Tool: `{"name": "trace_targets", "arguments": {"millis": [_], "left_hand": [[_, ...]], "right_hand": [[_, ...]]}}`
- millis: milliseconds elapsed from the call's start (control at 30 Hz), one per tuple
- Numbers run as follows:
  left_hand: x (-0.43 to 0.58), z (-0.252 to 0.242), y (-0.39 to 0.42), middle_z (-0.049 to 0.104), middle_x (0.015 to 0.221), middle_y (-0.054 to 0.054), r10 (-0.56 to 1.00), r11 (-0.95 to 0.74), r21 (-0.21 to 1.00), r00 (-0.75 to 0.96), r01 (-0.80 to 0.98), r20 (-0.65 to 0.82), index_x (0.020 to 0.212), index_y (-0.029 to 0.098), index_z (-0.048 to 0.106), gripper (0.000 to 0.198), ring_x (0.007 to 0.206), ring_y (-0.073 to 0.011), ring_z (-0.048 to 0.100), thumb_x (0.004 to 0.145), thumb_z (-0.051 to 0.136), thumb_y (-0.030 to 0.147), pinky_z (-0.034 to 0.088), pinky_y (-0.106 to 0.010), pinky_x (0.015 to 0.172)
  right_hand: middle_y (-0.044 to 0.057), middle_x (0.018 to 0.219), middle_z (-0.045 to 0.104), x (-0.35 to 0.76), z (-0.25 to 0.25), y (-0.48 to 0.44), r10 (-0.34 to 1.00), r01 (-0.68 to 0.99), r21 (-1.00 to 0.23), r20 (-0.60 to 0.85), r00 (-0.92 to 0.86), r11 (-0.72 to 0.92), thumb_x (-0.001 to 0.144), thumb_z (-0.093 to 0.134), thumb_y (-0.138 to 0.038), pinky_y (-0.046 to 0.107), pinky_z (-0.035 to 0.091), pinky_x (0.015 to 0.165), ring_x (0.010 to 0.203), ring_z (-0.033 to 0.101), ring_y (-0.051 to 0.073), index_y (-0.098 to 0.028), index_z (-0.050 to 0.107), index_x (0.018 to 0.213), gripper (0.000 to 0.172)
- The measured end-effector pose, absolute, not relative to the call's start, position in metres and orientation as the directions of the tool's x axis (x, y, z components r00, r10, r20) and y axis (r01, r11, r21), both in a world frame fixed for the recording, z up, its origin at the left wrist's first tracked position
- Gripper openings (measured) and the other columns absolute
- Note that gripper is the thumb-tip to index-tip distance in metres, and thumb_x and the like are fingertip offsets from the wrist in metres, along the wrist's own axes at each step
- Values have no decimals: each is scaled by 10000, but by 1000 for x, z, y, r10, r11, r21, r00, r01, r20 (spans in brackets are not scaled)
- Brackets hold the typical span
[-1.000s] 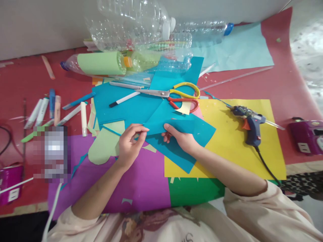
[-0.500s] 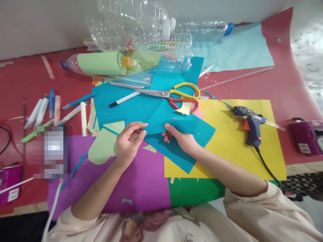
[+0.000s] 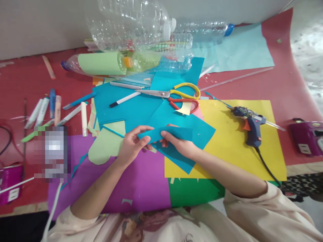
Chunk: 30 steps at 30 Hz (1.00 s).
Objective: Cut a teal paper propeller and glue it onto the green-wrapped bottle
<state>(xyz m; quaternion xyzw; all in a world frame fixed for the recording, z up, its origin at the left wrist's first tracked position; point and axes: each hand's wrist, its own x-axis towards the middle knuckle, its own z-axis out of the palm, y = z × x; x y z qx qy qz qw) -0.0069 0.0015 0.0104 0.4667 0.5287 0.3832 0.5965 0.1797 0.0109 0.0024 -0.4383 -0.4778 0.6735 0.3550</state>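
Observation:
A narrow strip of blue paper (image 3: pixel 154 133) is raised above the table between my two hands. My left hand (image 3: pixel 135 143) pinches its left end between thumb and fingers. Farther right along the strip, my right hand (image 3: pixel 180 143) grips it with the thumb on top and the fingers curled underneath. Larger blue sheets (image 3: pixel 126 109) lie below and beyond. Scissors (image 3: pixel 166 94) with one yellow and one red handle rest on them, blades pointing left. A pale green paper cutout (image 3: pixel 103 148) lies left of my left hand.
A glue gun (image 3: pixel 252 129) rests on a yellow sheet (image 3: pixel 222 141) at right. Purple (image 3: pixel 141 185) and green sheets (image 3: pixel 196 193) cover the front. Clear bottles (image 3: pixel 131 25) and a green-wrapped bottle (image 3: pixel 101 63) lie at the back. Several markers (image 3: pixel 41 111) and a blurred-out device (image 3: pixel 54 151) are at left.
My left hand has moved slightly right and now pinches the strip's left end. The strip has tilted, showing more of its face, and my right hand has shifted a little left.

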Motion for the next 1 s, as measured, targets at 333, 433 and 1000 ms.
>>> {"name": "trace_targets", "arguments": {"millis": [333,433,1000], "left_hand": [[-7,5,1,645,481,27,920,389,920,45,42,-390,829,184,598,450,331,-114,535,655,783,555,450,-226,371],[-10,-1,1,643,477,24,928,371,929,27,9,-371,847,183,600,460,310,-113,515,654,782,559,412,-228,339],[-3,10,-3,539,418,45,918,372,906,67,200,-392,620,194,632,249,378,-110,504,660,732,419,377,-200,351]], "right_hand": [[6,676,640,180,0,12,872,7,-998,-60,-486,-65,803,647,-442,304,506,642,638,584,155,-226,577,680,258],[3,632,617,180,-1,11,848,42,-995,-97,-521,-89,850,561,-443,292,493,596,580,555,143,-226,579,686,273],[-6,652,560,177,-1,11,829,32,-987,-149,-539,-157,824,505,-729,248,401,530,571,522,117,-199,542,764,534]]}}
